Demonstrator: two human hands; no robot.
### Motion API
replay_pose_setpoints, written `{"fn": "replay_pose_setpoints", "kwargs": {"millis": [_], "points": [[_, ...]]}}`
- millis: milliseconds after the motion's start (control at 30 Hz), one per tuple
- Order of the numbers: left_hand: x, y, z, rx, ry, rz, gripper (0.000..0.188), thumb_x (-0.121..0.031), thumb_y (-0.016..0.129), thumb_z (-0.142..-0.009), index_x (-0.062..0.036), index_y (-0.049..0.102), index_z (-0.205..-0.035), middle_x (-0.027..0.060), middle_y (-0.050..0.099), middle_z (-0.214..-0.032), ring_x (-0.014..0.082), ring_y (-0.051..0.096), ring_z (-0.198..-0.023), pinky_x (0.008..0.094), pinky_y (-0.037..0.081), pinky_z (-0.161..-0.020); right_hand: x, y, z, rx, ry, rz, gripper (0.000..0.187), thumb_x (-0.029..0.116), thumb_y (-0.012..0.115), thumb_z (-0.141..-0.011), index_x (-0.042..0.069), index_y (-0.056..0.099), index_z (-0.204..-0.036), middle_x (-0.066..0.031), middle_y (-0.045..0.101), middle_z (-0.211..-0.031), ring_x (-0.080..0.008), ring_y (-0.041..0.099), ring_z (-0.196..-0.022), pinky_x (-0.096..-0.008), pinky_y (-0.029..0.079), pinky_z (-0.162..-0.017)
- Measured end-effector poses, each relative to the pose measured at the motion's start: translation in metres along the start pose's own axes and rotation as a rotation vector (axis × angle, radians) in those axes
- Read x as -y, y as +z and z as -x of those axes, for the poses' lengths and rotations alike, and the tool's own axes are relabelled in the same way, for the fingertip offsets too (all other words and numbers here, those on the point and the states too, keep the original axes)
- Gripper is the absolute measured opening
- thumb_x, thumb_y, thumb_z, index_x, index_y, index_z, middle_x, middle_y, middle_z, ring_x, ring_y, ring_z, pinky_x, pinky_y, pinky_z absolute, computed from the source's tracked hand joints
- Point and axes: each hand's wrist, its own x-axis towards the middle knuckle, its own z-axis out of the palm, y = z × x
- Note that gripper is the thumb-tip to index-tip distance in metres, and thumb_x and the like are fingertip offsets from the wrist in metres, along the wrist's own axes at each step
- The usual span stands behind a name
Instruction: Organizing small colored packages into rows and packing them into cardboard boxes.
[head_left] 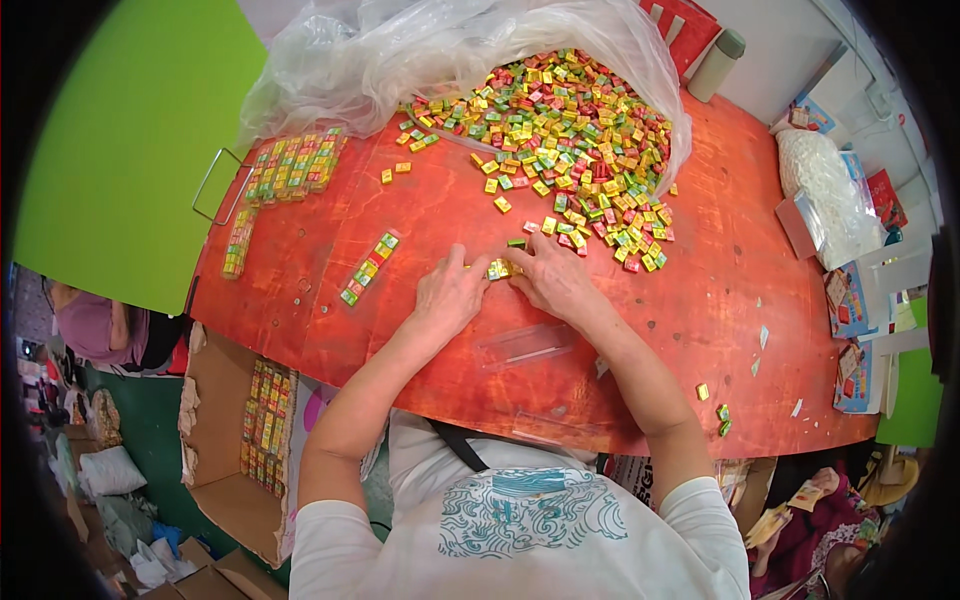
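My left hand [450, 290] and my right hand [557, 283] meet over the middle of the red table. Between their fingertips they pinch a few small wrapped candies [499, 269], yellow on top. A green-wrapped candy [516, 243] lies just beyond my right fingers. Nearer to me, a long clear plastic tray [527, 346] rests on the table below my hands. To the left of my left hand lies a clear tray filled with a row of candies [370, 267]. Past my right hand spreads a big loose heap of yellow, red and green candies [585, 140].
A clear plastic bag [400, 60] surrounds the heap's far side. Filled trays [295, 167] are stacked at the far left, near a wire handle [215, 185]. An open cardboard box [215, 445] holds more. A bottle [716, 66] and white bag [822, 190] stand right. Other people sit nearby.
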Motion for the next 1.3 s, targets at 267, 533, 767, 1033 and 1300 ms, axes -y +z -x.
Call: {"fn": "replay_pose_setpoints", "kwargs": {"millis": [267, 533, 767, 1033, 1300], "points": [[-0.013, -0.011, 0.004, 0.011, -0.018, 0.041, 0.030, -0.024, 0.070, -0.092, -0.0163, 0.062, -0.120, 0.0149, 0.052, -0.102, 0.0373, 0.068, -0.086, 0.0503, 0.058, -0.068, 0.000, -0.001, 0.007, 0.001, 0.031, 0.007, 0.032, 0.019, 0.075, -0.086, 0.012, 0.067, -0.116, -0.0135, 0.059, -0.099, -0.0330, 0.064, -0.094, -0.0436, 0.053, -0.076], [-0.061, -0.018, 0.069, -0.051, 0.120, 0.123, 0.028, -0.020, 0.070, -0.090, -0.0114, 0.060, -0.115, 0.0165, 0.051, -0.098, 0.0370, 0.068, -0.080, 0.0468, 0.058, -0.057, 0.039, -0.040, 0.078, 0.124, 0.084, 0.027, 0.028, 0.017, 0.074, -0.087, 0.010, 0.066, -0.113, -0.0119, 0.058, -0.098, -0.0309, 0.062, -0.090, -0.0429, 0.047, -0.079], [-0.066, 0.009, 0.087, -0.094, 0.180, -0.012, 0.033, -0.020, 0.069, -0.089, -0.0066, 0.063, -0.119, 0.0139, 0.052, -0.095, 0.0289, 0.066, -0.078, 0.0394, 0.057, -0.057, 0.041, -0.032, 0.095, 0.034, 0.066, 0.013, 0.025, 0.020, 0.071, -0.089, 0.010, 0.066, -0.112, -0.0099, 0.056, -0.094, -0.0280, 0.061, -0.087, -0.0401, 0.042, -0.077], [-0.070, 0.004, 0.113, -0.100, 0.303, -0.057, 0.034, -0.015, 0.067, -0.086, -0.0044, 0.063, -0.118, 0.0107, 0.051, -0.094, 0.0245, 0.061, -0.077, 0.0360, 0.053, -0.056, 0.069, -0.047, 0.122, 0.068, 0.075, 0.046, 0.031, 0.018, 0.075, -0.086, 0.009, 0.067, -0.114, -0.0083, 0.059, -0.102, -0.0260, 0.061, -0.092, -0.0394, 0.043, -0.078], [-0.067, -0.004, 0.126, -0.140, 0.280, 0.247, 0.050, -0.018, 0.071, -0.087, -0.0019, 0.060, -0.132, 0.0165, 0.055, -0.111, 0.0298, 0.062, -0.089, 0.0361, 0.052, -0.069, 0.071, -0.054, 0.140, 0.066, 0.135, -0.050, 0.044, 0.020, 0.077, -0.084, 0.007, 0.064, -0.124, -0.0126, 0.058, -0.105, -0.0306, 0.058, -0.095, -0.0424, 0.045, -0.085]]}}
